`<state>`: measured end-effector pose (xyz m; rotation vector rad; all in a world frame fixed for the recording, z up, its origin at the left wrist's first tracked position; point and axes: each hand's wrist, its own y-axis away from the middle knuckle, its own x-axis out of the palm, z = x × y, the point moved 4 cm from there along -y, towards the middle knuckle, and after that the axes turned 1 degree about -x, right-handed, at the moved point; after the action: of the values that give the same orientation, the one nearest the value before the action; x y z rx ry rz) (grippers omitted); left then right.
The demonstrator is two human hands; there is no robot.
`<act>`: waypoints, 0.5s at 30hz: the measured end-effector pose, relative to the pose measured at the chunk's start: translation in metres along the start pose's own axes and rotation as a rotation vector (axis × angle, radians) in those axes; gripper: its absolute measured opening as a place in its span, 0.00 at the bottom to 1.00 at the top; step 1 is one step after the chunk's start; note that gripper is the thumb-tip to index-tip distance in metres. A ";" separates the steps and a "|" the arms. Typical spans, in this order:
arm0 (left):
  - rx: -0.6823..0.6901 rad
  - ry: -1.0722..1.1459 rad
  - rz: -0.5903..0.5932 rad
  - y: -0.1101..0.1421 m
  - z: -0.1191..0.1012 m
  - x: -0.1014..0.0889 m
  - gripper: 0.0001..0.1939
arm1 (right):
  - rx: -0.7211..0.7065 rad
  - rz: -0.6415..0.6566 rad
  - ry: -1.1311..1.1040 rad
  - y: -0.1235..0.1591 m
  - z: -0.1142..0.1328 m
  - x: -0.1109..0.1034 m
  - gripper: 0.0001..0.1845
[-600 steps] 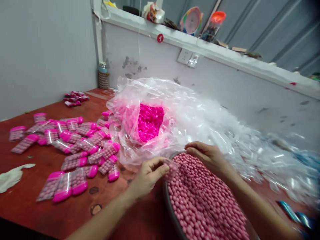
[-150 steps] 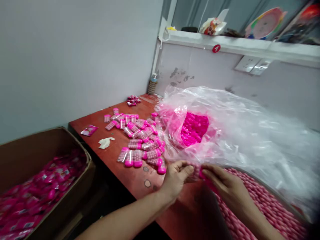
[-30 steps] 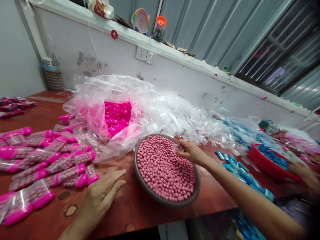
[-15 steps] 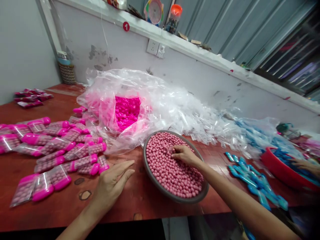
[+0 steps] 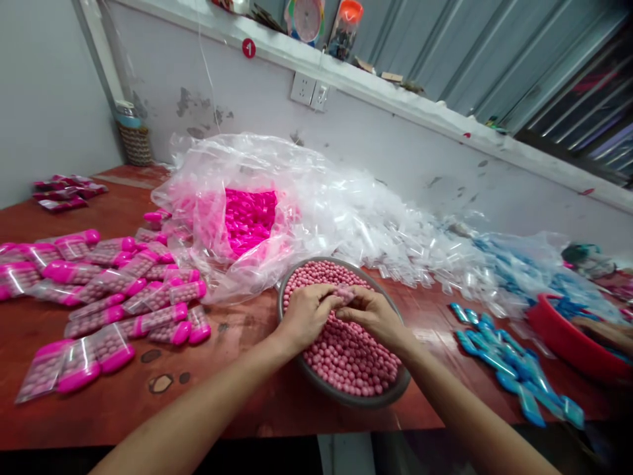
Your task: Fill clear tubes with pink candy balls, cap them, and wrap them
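Observation:
A dark-rimmed bowl [image 5: 401, 389] full of pink beads [image 5: 346, 363] stands in front of me. Over the beads, my left hand [image 5: 307, 315] and my right hand [image 5: 374, 318] meet, fingers closed on a small clear plastic container [image 5: 344, 294] with pink beads inside. My fingers cover most of it. To the left lie several filled containers with bright pink caps [image 5: 116, 356]. Behind the bowl, a clear plastic bag [image 5: 208, 218] lies open, showing loose pink caps [image 5: 250, 221].
Empty clear containers [image 5: 395, 237] are heaped behind the bowl. Blue-capped containers [image 5: 499, 356] lie at the right beside a red basin [image 5: 558, 340], where another person's hand [image 5: 606, 333] reaches in. A wicker-wrapped jar [image 5: 134, 142] stands in the back left corner.
My left hand has moved right from the table to over the bowl and now grips the container. My right hand has lifted slightly out of the beads with it.

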<state>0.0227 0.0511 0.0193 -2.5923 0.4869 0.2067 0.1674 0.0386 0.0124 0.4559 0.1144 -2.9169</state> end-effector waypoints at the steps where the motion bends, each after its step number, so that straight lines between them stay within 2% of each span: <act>1: 0.005 0.014 0.002 0.000 -0.001 -0.001 0.14 | -0.039 -0.024 0.045 0.001 0.004 -0.003 0.14; 4: 0.004 0.008 0.006 0.003 -0.002 -0.010 0.16 | -0.160 -0.024 0.277 0.003 0.017 -0.012 0.18; 8: -0.018 -0.006 0.026 0.007 -0.005 -0.026 0.14 | -0.266 0.077 0.521 -0.001 0.032 -0.007 0.12; 12: -0.037 -0.019 0.007 0.012 -0.008 -0.046 0.12 | -0.293 0.130 0.456 -0.017 0.044 0.014 0.08; 14: -0.075 0.040 -0.014 0.016 -0.004 -0.058 0.11 | -0.229 0.157 0.353 -0.036 0.043 0.018 0.11; 15: -0.102 0.086 -0.031 0.019 0.000 -0.065 0.11 | -0.163 0.125 0.343 -0.049 0.038 0.013 0.14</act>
<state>-0.0442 0.0548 0.0260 -2.7153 0.4773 0.1128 0.1342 0.0805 0.0469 0.8948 0.3532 -2.6547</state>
